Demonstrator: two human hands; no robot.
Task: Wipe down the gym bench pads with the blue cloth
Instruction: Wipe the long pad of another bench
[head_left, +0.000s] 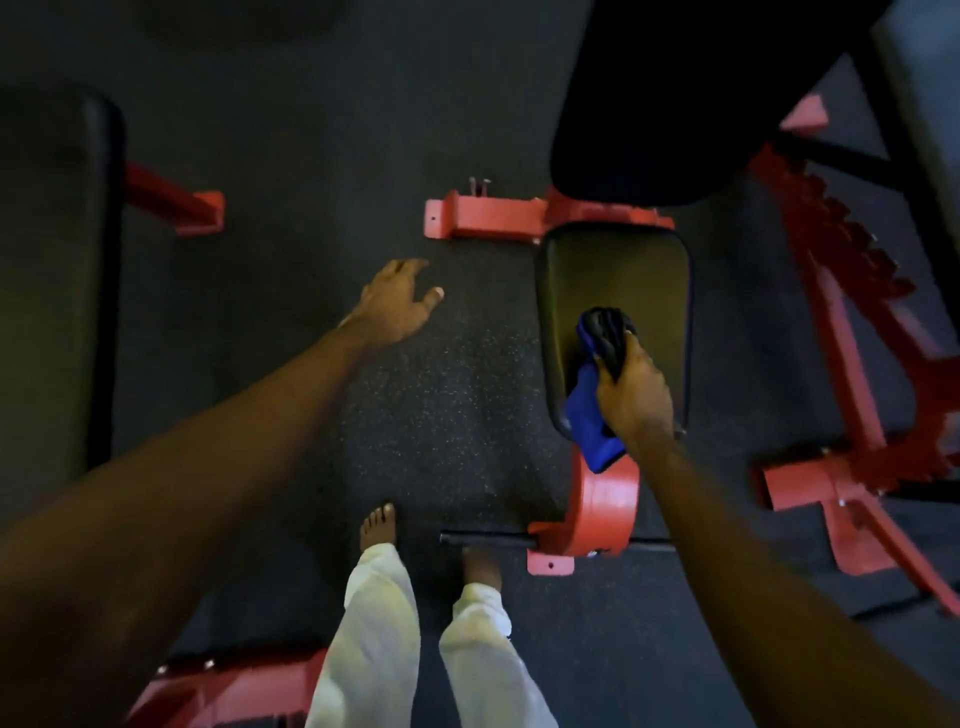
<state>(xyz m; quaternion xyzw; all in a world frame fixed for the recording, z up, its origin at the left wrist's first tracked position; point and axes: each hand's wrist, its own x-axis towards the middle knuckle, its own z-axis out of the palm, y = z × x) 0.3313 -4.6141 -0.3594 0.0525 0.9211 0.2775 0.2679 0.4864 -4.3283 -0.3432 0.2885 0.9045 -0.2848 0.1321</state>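
Observation:
A small black seat pad (618, 275) of a red-framed gym bench lies right of centre. Above it rises the larger black back pad (670, 104). My right hand (634, 395) grips the bunched blue cloth (589, 415) and presses it on the near right part of the seat pad. One end of the cloth hangs past the pad's near edge over the red frame. My left hand (397, 306) hovers over the floor to the left of the bench, fingers spread, holding nothing.
The red bench frame (608, 504) has a black bar near my bare feet (378, 525). Another black bench pad (57, 260) stands at the far left. A red toothed rack (852, 291) runs down the right. Dark speckled rubber floor (441, 415) lies between them.

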